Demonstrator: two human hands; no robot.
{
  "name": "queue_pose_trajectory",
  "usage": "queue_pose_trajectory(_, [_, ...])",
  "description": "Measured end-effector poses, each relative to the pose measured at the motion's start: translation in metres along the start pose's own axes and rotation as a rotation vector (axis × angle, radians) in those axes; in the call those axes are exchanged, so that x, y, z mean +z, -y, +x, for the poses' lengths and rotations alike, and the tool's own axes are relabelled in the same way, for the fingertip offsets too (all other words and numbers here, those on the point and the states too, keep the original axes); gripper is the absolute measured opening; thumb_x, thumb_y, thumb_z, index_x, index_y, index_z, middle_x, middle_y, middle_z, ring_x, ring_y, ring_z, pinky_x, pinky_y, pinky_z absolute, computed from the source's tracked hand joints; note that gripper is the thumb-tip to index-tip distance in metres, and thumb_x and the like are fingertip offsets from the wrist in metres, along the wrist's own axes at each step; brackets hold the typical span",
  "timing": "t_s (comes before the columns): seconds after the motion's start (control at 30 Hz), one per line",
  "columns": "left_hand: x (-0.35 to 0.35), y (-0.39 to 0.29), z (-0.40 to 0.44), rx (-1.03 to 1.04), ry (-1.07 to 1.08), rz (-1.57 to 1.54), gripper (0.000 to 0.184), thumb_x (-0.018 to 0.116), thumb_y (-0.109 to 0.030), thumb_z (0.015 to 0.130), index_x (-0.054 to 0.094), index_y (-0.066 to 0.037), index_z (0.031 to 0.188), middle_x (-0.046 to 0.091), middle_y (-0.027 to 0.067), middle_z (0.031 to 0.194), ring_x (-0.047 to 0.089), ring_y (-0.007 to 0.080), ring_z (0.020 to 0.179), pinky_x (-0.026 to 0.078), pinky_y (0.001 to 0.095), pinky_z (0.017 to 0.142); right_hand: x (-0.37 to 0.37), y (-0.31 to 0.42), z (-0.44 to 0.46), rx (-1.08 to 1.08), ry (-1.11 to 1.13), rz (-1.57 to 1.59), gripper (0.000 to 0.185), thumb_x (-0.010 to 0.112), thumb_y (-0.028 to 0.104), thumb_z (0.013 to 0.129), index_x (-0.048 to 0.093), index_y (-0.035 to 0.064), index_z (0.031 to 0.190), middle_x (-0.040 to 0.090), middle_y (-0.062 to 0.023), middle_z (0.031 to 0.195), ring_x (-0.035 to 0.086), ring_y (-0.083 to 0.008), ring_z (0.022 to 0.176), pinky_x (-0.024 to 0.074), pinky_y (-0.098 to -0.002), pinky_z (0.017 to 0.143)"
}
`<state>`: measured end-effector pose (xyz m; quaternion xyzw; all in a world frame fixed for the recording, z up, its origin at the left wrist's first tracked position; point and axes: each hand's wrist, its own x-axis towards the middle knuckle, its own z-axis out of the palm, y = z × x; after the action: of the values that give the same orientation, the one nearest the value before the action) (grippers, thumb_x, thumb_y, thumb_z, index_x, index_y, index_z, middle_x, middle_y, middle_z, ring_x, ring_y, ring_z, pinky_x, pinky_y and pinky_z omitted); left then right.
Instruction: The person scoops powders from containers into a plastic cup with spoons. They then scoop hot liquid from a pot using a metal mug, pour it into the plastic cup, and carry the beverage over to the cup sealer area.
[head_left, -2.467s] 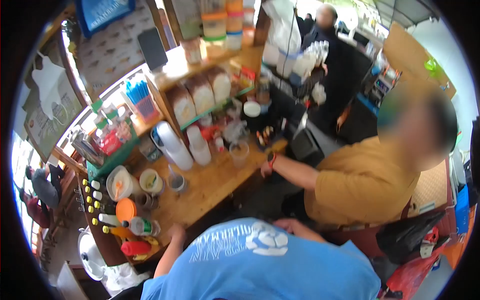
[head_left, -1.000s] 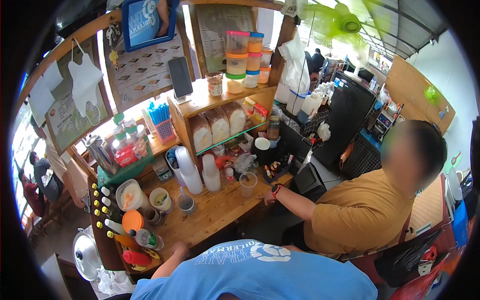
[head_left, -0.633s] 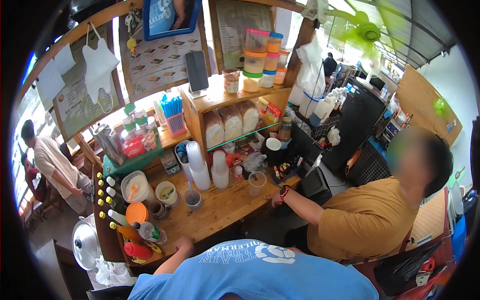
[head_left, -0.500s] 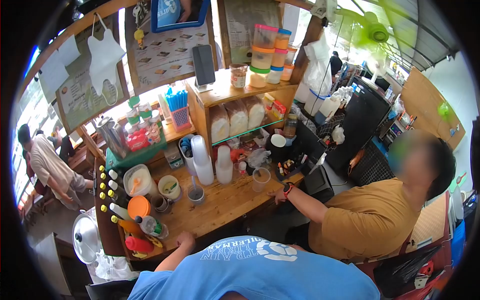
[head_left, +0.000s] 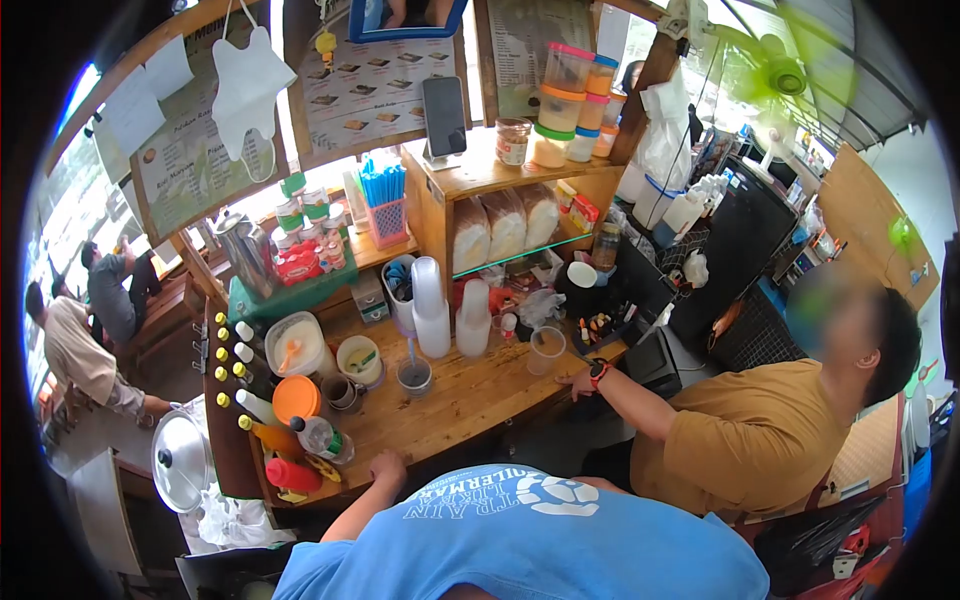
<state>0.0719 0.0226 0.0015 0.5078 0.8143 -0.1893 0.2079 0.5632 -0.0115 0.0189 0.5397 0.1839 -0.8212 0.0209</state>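
My left hand (head_left: pixel 388 465) rests on the front edge of the wooden counter (head_left: pixel 450 410), holding nothing, its fingers loosely spread. A clear bottle (head_left: pixel 325 440) and a red-capped squeeze bottle (head_left: pixel 292 476) stand to its left. Beyond it is a cup of dark contents (head_left: pixel 414 377) with a spoon or straw in it. My right hand is hidden behind my blue shirt (head_left: pixel 560 530). An empty clear cup (head_left: pixel 546 350) stands farther right on the counter, near a co-worker's hand (head_left: pixel 577 384).
A co-worker in a brown shirt (head_left: pixel 760 430) leans at the counter's right end. Stacked plastic cups (head_left: pixel 430 310), a shelf with bread bags (head_left: pixel 505 225) and a phone (head_left: pixel 444 118) stand at the back. Syrup bottles line the left edge; a lidded pot (head_left: pixel 182 460) is beyond it.
The view has turned, so the counter and its items sit farther right in the picture. My left hand stays on the counter edge. At far left, a person in a beige shirt has moved.
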Motion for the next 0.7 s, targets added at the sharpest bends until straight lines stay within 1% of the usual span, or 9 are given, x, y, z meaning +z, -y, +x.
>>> queue_pose_trajectory(0.1, [-0.013, 0.001, -0.009, 0.053, 0.049, 0.004, 0.025, 0.060, -0.014, 0.091, 0.072, -0.010, 0.113, 0.070, 0.0101, 0.119, 0.070, 0.0326, 0.105, 0.058, 0.0564, 0.063, 0.004, 0.007, 0.007, -0.011, 0.004, -0.012, 0.021, 0.071, 0.019, 0.090, 0.067, 0.0061, 0.107, 0.073, -0.0053, 0.101, 0.070, -0.0159, 0.088, 0.0580, -0.0302, 0.074])
queue_pose_trajectory(0.23, [-0.007, 0.004, -0.003, 0.032, 0.033, -0.014, 0.023, 0.059, -0.014, 0.092, 0.074, -0.010, 0.109, 0.070, 0.0097, 0.120, 0.070, 0.0326, 0.106, 0.058, 0.0561, 0.062, 0.014, 0.013, 0.020, 0.006, 0.012, -0.042, 0.021, 0.071, 0.019, 0.091, 0.067, 0.0060, 0.107, 0.073, -0.0052, 0.101, 0.070, -0.0158, 0.088, 0.0580, -0.0300, 0.074])
queue_pose_trajectory(0.3, [-0.006, 0.007, -0.001, 0.068, 0.022, -0.014, 0.022, 0.059, -0.015, 0.091, 0.075, -0.010, 0.106, 0.071, 0.0111, 0.118, 0.070, 0.0323, 0.103, 0.058, 0.0547, 0.062, 0.019, 0.016, 0.025, 0.011, 0.023, -0.055, 0.021, 0.071, 0.018, 0.091, 0.067, 0.0060, 0.107, 0.073, -0.0052, 0.100, 0.070, -0.0158, 0.088, 0.0580, -0.0299, 0.074])
queue_pose_trajectory(0.43, [-0.003, 0.015, 0.000, 0.099, -0.002, -0.040, 0.023, 0.059, -0.015, 0.091, 0.075, -0.011, 0.107, 0.072, 0.0128, 0.115, 0.071, 0.0321, 0.102, 0.058, 0.0536, 0.062, 0.031, 0.022, 0.040, 0.022, 0.033, -0.070, 0.021, 0.071, 0.018, 0.091, 0.067, 0.0059, 0.107, 0.073, -0.0051, 0.100, 0.070, -0.0158, 0.088, 0.0579, -0.0297, 0.074])
queue_pose_trajectory(0.5, [-0.002, 0.020, 0.000, 0.208, 0.012, -0.003, 0.022, 0.059, -0.015, 0.091, 0.075, -0.010, 0.106, 0.073, 0.0143, 0.111, 0.071, 0.0322, 0.102, 0.059, 0.0504, 0.066, 0.036, 0.023, 0.045, 0.028, 0.037, -0.076, 0.021, 0.071, 0.018, 0.091, 0.067, 0.0059, 0.107, 0.073, -0.0051, 0.100, 0.070, -0.0158, 0.088, 0.0579, -0.0297, 0.073])
queue_pose_trajectory(0.53, [-0.002, 0.022, 0.000, 0.209, 0.012, 0.000, 0.022, 0.059, -0.015, 0.091, 0.075, -0.010, 0.106, 0.073, 0.0143, 0.111, 0.071, 0.0322, 0.102, 0.059, 0.0504, 0.066, 0.038, 0.024, 0.047, 0.030, 0.039, -0.077, 0.021, 0.071, 0.018, 0.091, 0.067, 0.0059, 0.107, 0.073, -0.0051, 0.100, 0.070, -0.0158, 0.088, 0.0579, -0.0296, 0.073])
queue_pose_trajectory(0.6, [-0.003, 0.024, 0.000, 0.237, -0.019, -0.044, 0.022, 0.059, -0.015, 0.091, 0.075, -0.010, 0.104, 0.073, 0.0146, 0.110, 0.071, 0.0328, 0.101, 0.059, 0.0463, 0.073, 0.042, 0.026, 0.050, 0.035, 0.038, -0.080, 0.020, 0.071, 0.018, 0.091, 0.067, 0.0058, 0.107, 0.073, -0.0050, 0.100, 0.070, -0.0157, 0.088, 0.0579, -0.0295, 0.073])
queue_pose_trajectory(0.63, [-0.004, 0.025, -0.001, 0.238, -0.020, -0.042, 0.022, 0.059, -0.015, 0.091, 0.075, -0.010, 0.104, 0.073, 0.0146, 0.110, 0.071, 0.0328, 0.101, 0.059, 0.0463, 0.073, 0.044, 0.027, 0.053, 0.038, 0.039, -0.083, 0.020, 0.071, 0.018, 0.091, 0.067, 0.0058, 0.107, 0.073, -0.0050, 0.100, 0.070, -0.0157, 0.088, 0.0579, -0.0295, 0.073])
queue_pose_trajectory(0.7, [-0.006, 0.027, -0.001, 0.284, -0.020, -0.020, 0.021, 0.061, -0.017, 0.089, 0.075, -0.009, 0.102, 0.073, 0.0156, 0.108, 0.071, 0.0337, 0.101, 0.059, 0.0426, 0.078, 0.050, 0.027, 0.058, 0.045, 0.043, -0.088, 0.020, 0.071, 0.018, 0.091, 0.067, 0.0058, 0.107, 0.073, -0.0050, 0.100, 0.070, -0.0157, 0.088, 0.0579, -0.0294, 0.073])
